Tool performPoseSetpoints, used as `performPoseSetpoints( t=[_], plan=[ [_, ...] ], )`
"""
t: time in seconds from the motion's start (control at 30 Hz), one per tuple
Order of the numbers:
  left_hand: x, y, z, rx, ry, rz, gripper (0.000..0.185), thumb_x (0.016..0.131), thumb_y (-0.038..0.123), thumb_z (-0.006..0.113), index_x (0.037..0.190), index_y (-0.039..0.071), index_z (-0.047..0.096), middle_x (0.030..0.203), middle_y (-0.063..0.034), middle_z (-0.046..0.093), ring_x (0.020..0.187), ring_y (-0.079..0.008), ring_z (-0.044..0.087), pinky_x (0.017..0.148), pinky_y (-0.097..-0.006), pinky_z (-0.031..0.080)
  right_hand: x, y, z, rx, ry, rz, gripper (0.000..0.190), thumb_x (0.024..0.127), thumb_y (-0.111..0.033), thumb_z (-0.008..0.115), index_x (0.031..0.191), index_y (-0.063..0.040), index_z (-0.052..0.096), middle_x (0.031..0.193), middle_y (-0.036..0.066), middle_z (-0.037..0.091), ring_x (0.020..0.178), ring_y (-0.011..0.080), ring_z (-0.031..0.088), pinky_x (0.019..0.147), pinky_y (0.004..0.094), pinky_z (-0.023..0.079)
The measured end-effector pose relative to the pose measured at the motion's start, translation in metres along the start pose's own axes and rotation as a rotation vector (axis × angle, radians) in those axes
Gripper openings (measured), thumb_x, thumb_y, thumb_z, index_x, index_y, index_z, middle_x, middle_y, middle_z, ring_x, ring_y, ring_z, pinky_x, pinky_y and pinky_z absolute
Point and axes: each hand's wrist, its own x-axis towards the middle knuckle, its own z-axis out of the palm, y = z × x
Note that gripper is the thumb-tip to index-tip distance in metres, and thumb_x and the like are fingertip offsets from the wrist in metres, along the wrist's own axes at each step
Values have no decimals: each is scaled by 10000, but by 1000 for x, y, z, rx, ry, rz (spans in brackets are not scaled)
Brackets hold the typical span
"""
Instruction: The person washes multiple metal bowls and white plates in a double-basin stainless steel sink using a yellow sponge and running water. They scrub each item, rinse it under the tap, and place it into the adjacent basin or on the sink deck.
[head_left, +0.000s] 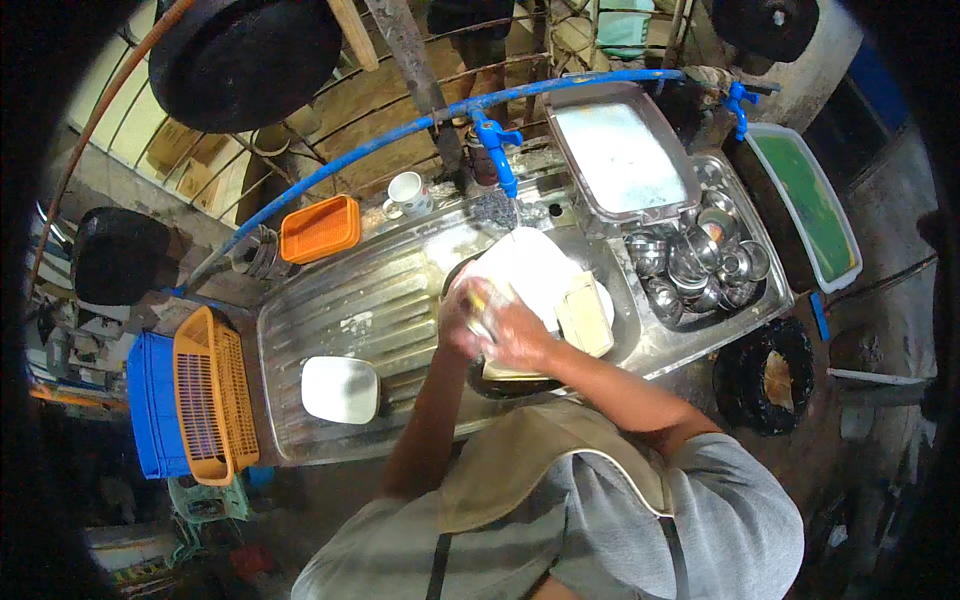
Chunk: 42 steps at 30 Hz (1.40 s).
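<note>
Close together over the sink basin, my left hand (461, 315) and my right hand (514, 330) are around a small, blurred item with yellow on it; what exactly it is cannot be told. Below and beyond them, white plates (525, 262) and a cream rectangular container (585, 315) lie in the basin. The blue tap (497, 154) stands over the far side of the basin. A white squarish plate (340, 390) rests alone on the ribbed steel drainboard (390, 300), left of my hands.
A tub of whitish liquid (622, 154) stands at the sink's back right, beside steel bowls (694, 255) in the second basin. An orange basket (321, 229) and a mug (409, 193) sit along the back edge. Yellow (217, 397) and blue crates (154, 409) are at left. A person's legs (480, 56) show beyond the bars.
</note>
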Motion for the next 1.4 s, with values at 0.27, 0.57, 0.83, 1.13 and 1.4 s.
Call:
performPoseSetpoints(
  t=[0.27, 0.57, 0.83, 1.13, 1.4],
  plan=[
    [-20, 40, -38, 607, -241, 306, 614, 985, 253, 556, 1535, 26, 403, 1502, -188, 488, 1295, -353, 574, 1055, -527, 519, -25, 97, -86, -77, 24, -193, 472, 717, -168, 841, 1173, -151, 717, 1239, 105, 701, 1177, 294, 649, 1053, 469, 496],
    [-19, 9, 6, 797, -377, -303, 373, 990, 47, 650, 1350, -43, 603, 1203, -108, 726, 1060, -174, 696, 952, -332, 561, -5, 83, -72, 196, 235, 572, 349, 946, -312, 764, 1076, -6, 656, 810, 118, 682, 741, 284, 662, 690, 407, 518],
    [-25, 16, 29, 570, -160, -344, 390, 933, 63, 723, 1299, -35, 631, 1079, -75, 734, 900, -147, 693, 806, -295, 551, -11, 52, -150, 754, 68, 496, 361, 909, -11, 675, 1269, -28, 650, 1083, 169, 651, 1070, 341, 638, 988, 439, 492],
    [-27, 10, 56, 568, -178, -250, 399, 965, 66, 681, 1338, -44, 591, 1184, -80, 697, 1059, -151, 655, 930, -319, 532, 15, 85, -82, 157, 401, 285, 299, 967, -273, 570, 835, -22, 664, 800, 221, 634, 728, 395, 621, 660, 504, 489],
    [-47, 12, 66, 771, -126, 108, 383, 951, 61, 671, 1314, -31, 594, 1120, -95, 702, 1070, -177, 649, 946, -343, 519, 21, 122, -60, 544, 693, 418, 369, 988, -322, 624, 817, 0, 675, 776, 179, 676, 709, 280, 619, 659, 437, 489]
  ],
)
